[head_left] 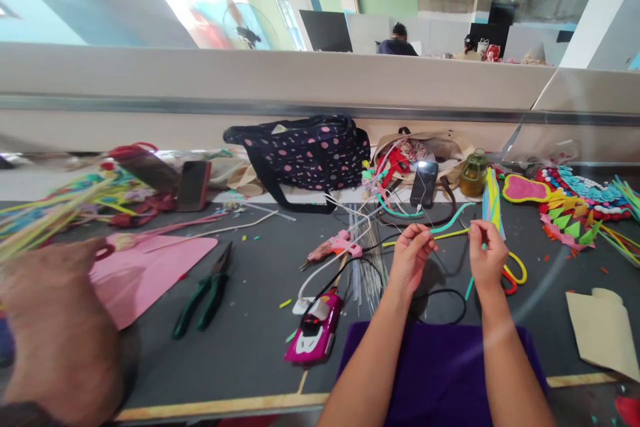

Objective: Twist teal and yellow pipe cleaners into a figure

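Note:
My left hand and my right hand are raised over the dark table, fingers pinched. Between them runs a thin yellow strip, gripped at both ends, with a teal strip just behind it. Whether the teal strip is also held I cannot tell. A thin black wire loops on the table below my hands. A purple cloth lies under my forearms.
A pink glue gun, green pliers, a magenta toy car, a pink sheet, a dotted bag, a phone and colourful felt pieces lie around. Another person's blurred hand holds strips at left.

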### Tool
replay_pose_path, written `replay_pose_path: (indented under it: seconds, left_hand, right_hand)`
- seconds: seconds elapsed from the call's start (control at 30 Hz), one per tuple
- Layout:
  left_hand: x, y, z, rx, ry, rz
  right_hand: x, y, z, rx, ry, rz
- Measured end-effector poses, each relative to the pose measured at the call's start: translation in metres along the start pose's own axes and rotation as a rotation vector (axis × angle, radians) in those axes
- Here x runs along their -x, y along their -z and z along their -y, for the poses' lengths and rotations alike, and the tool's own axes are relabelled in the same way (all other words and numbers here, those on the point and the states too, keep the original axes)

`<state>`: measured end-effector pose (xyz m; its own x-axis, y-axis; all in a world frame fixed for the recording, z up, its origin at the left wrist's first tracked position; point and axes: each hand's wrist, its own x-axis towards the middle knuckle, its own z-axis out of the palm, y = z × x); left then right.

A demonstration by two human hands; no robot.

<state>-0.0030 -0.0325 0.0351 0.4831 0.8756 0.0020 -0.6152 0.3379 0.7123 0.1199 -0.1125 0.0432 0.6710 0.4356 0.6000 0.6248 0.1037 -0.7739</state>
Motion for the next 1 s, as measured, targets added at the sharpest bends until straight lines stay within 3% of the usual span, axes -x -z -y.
replay_pose_path:
  seconds: [0.1, 0.2, 0.33, 0.43, 0.5, 0.6, 0.8, 1.0]
  left_hand:
    - [0.001, -0.001, -0.001, -0.001, -0.014, 0.006]
    - [0.002, -0.002, -0.002, 0.004, -0.036, 0.000]
    - [0.002, -0.004, -0.003, 0.015, -0.040, 0.017]
    - [0.002, -0.005, -0.003, 0.015, -0.042, 0.020]
    - [0.002, -0.005, -0.002, 0.013, -0.044, 0.023]
    - [0.002, -0.004, 0.000, 0.010, -0.038, 0.044]
    - [0.005, -0.004, 0.004, 0.008, -0.008, 0.114]
    - [0.005, -0.002, 0.001, -0.017, 0.009, 0.095]
  right_hand:
    - [0.008, 0.053, 0.003, 0.345, 0.110, -0.046]
    - [0.027, 0.121, -0.009, 0.681, 0.069, -0.184]
    - [0.055, 0.194, -0.043, 1.139, -0.213, -0.195]
    - [0.069, 0.220, -0.066, 1.232, -0.423, -0.066]
    - [0.073, 0.224, -0.076, 1.212, -0.479, 0.033]
    - [0.068, 0.212, -0.082, 1.182, -0.461, 0.101]
    - [0.028, 0.150, -0.087, 0.965, -0.199, 0.065]
    - [-0.025, 0.097, -0.100, 0.879, -0.210, 0.153]
